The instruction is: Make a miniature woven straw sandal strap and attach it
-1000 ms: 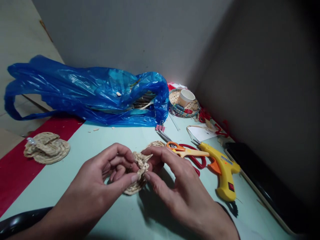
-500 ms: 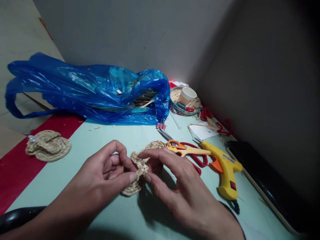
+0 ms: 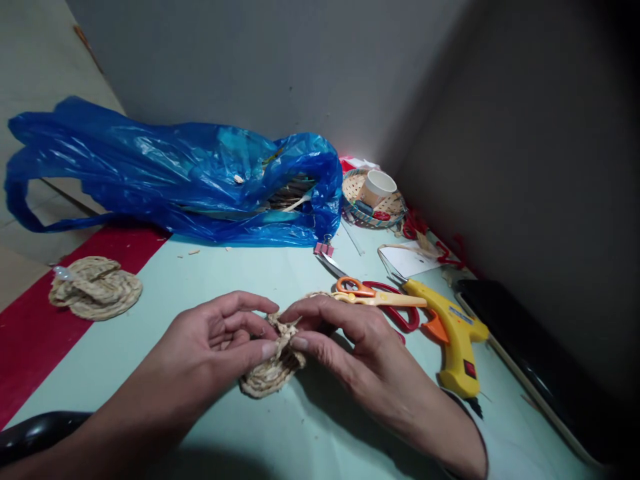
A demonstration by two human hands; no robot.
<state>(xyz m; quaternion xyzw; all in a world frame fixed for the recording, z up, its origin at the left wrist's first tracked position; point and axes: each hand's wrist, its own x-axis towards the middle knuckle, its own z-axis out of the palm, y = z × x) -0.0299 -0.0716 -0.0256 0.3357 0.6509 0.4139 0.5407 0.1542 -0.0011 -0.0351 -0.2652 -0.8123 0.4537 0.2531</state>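
Between my hands is a small piece of braided straw, pale tan, with a coiled flat part below and a raised braid on top. My left hand pinches the braid from the left, thumb in front and fingertips behind. From the right, my right hand grips the same braid between thumb and fingers, which partly hide it. Another coiled straw edge shows behind my right hand, mostly covered. At the far left lies a separate braided straw piece with a clear bead-like bit on it.
Right of my hands lie orange-and-yellow scissors over red-handled scissors, a yellow glue gun and a black phone-like slab. Behind are a blue plastic bag, a pink binder clip and a woven basket holding a paper cup.
My right thumb has moved up and closer to my left thumb on the braid. The fingers of my left hand have stretched over toward the right. The camera view has shifted slightly.
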